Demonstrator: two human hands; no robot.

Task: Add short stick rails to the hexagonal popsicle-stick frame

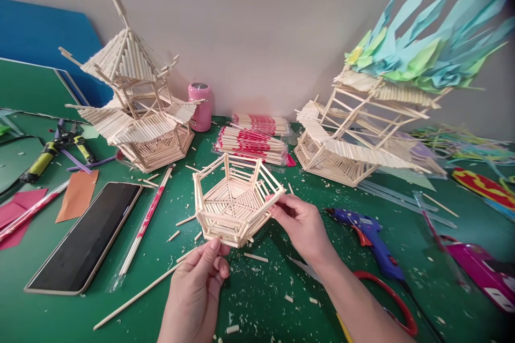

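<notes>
Between my hands is a six-sided frame of wooden sticks (pixel 233 201), with a slatted floor and a low railing around it. My left hand (pixel 201 278) pinches its near bottom edge between thumb and fingers. On the right side, my right hand (pixel 300 225) grips the railing near a corner. A long loose stick (pixel 140 295) lies on the table by my left hand. Partly under my right forearm are scissors with red handles (pixel 396 300). A blue glue gun (pixel 372 238) lies to the right of that hand.
A stick pagoda (pixel 137 112) stands at the back left, another stick building (pixel 362 128) with a paper top at the back right. Bundles of sticks (pixel 251 142) and a pink canister (pixel 200 107) sit between them. A phone (pixel 86 238) and pliers (pixel 40 161) lie left.
</notes>
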